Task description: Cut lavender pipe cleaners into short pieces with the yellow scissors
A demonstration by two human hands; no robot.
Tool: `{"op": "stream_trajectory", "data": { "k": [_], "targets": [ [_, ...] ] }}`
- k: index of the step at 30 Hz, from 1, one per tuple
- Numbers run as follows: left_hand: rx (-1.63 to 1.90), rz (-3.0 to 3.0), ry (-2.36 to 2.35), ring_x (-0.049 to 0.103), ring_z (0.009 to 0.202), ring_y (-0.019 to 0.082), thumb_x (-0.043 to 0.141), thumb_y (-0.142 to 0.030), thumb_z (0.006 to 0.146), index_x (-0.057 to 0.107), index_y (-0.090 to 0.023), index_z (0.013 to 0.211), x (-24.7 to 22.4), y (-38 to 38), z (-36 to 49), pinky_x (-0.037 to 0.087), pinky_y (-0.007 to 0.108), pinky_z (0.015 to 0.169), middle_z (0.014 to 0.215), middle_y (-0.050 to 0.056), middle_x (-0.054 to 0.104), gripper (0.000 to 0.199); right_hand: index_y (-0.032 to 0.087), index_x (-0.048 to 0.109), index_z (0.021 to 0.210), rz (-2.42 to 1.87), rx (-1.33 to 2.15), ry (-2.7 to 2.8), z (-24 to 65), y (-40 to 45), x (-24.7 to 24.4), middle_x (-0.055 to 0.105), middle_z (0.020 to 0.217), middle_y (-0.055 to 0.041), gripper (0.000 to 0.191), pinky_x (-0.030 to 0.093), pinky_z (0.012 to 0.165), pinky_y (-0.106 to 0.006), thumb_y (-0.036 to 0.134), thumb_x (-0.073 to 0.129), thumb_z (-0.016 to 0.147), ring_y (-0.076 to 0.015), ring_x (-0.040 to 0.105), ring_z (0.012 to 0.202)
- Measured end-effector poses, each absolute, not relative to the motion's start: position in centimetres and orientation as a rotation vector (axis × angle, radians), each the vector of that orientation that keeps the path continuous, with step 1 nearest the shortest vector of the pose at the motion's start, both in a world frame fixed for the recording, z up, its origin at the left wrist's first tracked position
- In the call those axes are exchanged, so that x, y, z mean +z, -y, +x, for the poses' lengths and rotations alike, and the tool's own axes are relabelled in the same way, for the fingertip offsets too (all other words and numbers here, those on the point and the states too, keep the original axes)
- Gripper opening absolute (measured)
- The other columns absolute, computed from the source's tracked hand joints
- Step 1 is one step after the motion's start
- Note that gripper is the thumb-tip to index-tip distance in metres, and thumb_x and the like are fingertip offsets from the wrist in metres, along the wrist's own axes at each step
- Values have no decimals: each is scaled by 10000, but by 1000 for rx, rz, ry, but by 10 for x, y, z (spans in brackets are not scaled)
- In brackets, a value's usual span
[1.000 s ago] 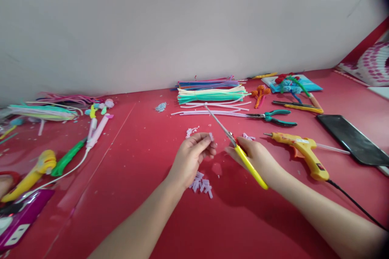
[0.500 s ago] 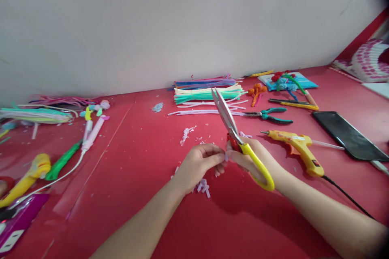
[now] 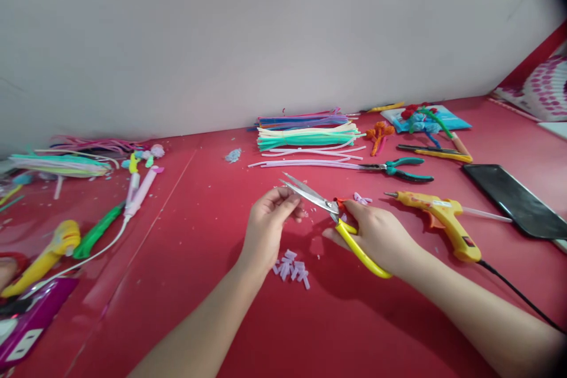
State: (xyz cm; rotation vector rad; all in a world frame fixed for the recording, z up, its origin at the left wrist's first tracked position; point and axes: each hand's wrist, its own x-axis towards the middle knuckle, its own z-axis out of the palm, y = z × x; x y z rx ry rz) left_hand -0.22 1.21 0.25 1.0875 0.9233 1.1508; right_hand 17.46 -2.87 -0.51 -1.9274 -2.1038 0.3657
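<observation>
My right hand (image 3: 378,233) grips a pair of scissors (image 3: 364,255) with yellow handles. Their slightly parted blades point left, tips over my left hand (image 3: 264,221). The thumb and fingertips of that hand are pinched together; whatever is between them is too small to make out. Below the hands lies a small pile of cut lilac pipe cleaner pieces (image 3: 291,267). A few more lilac pieces (image 3: 362,198) rest just beyond my right hand, and tiny lilac fluff is scattered under the blades.
Bundles of pipe cleaners (image 3: 305,140) lie by the white wall, with teal-handled pliers (image 3: 398,169) beside the nearest lilac stems. At right are a yellow glue gun (image 3: 436,212) and a black phone (image 3: 514,198). A pink glue tool (image 3: 142,192) and purple power strip (image 3: 38,322) are at left.
The scissors have swung down from upright to pointing left. My hands have moved apart, the left one shifting left and uncovering the pile of lilac pieces.
</observation>
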Motion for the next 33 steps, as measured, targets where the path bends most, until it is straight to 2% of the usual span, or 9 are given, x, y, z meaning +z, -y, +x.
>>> {"op": "stream_trajectory", "data": {
  "k": [6, 15, 33],
  "targets": [
    [1227, 1069, -873, 518, 585, 83, 540, -178, 700, 563, -148, 735, 5, -11, -3, 402, 219, 574, 691, 3, 562, 51, 205, 457, 777, -1923, 316, 2157, 173, 30, -9, 542, 579, -9, 310, 218, 461, -233, 502, 389, 721, -144, 503, 513],
    [1224, 1088, -805, 525, 606, 94, 521, -167, 718, 553, -147, 742, 8, -11, -3, 401, 229, 585, 684, 8, 552, 45, 206, 412, 712, -1892, 288, 2162, 175, 29, -11, 476, 512, 18, 302, 202, 441, -218, 507, 385, 716, -110, 431, 448],
    [1224, 1084, -844, 502, 577, 92, 535, -188, 702, 561, -153, 712, 11, -11, -4, 397, 225, 565, 641, 2, 537, 46, 202, 367, 652, -1860, 221, 2189, 176, 29, -13, 428, 477, 26, 336, 184, 432, -219, 529, 354, 727, -94, 390, 422]
  ]
}}
